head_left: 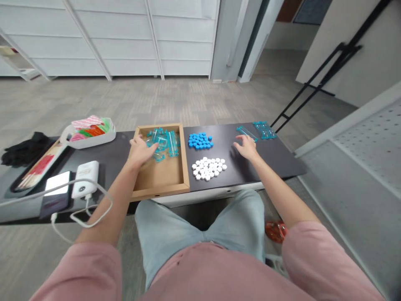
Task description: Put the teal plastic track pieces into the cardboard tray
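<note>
My left hand [140,151] reaches into a wooden tray [163,182] and touches a pile of clear cyan plastic pieces [164,140] at its far end; its fingers curl over them, and what they grip is hidden. My right hand [246,147] rests flat on the dark table [275,161], fingers spread, just short of a clear cyan strip [247,132] and a cyan rack [265,129]. Between my hands lie a cluster of blue hexagon pieces [200,140] and a cluster of white hexagon pieces [208,167].
At the left stand a white dish of coloured pieces [90,131], a dark tray with sticks [34,171], black gloves [21,152], a phone [56,190] and a white power bank [85,179] with cable. A red object [275,230] lies on the floor.
</note>
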`<state>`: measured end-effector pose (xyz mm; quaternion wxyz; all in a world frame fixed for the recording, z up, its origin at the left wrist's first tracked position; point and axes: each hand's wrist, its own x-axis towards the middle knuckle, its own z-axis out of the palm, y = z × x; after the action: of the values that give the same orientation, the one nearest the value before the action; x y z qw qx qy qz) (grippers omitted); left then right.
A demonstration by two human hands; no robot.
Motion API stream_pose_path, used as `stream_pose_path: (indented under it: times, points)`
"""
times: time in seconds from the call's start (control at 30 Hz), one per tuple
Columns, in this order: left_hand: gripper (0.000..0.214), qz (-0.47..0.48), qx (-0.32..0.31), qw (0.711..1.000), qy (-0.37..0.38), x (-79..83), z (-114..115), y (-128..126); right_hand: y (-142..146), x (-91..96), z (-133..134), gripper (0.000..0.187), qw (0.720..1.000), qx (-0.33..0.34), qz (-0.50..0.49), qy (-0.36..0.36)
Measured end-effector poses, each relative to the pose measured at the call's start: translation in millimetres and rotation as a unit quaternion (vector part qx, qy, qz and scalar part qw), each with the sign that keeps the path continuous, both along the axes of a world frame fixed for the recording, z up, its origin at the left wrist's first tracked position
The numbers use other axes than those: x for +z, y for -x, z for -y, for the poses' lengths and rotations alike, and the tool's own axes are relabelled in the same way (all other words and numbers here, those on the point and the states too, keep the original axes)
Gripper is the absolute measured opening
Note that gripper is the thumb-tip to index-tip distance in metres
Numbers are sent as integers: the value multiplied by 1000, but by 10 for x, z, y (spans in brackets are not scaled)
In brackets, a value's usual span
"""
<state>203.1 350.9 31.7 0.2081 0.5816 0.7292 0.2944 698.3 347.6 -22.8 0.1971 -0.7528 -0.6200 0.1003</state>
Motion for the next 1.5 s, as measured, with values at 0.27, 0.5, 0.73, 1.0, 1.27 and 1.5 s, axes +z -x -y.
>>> stream_pose_path:
  times: [0.27, 0.5, 0.73, 1.0, 1.27, 1.5]
  points:
    - [45, -184, -77, 979, -40, -122, 826, 390, -482, 74, -140, 59, 987, -84, 115, 70]
    - [36, -191, -74, 978, -42, -176, 1433, 627, -96, -44, -77, 50, 996, -81, 14, 30]
    - [37, -207, -66, 974, -59, -239, 1480, 500, 1303, 171, -114, 51, 964, 233, -103, -82]
    - [34, -186, -76, 977, -71, -297, 1468, 508, 3096, 400, -607, 55, 923, 378, -33, -55]
    - [41, -197, -94, 972, -85, -316, 1451, 532, 2128, 240, -287, 47, 943, 317, -5, -98]
    - [67, -230, -112, 961, -109, -498, 1299, 692, -102, 37, -49, 42, 999, 13, 26, -40]
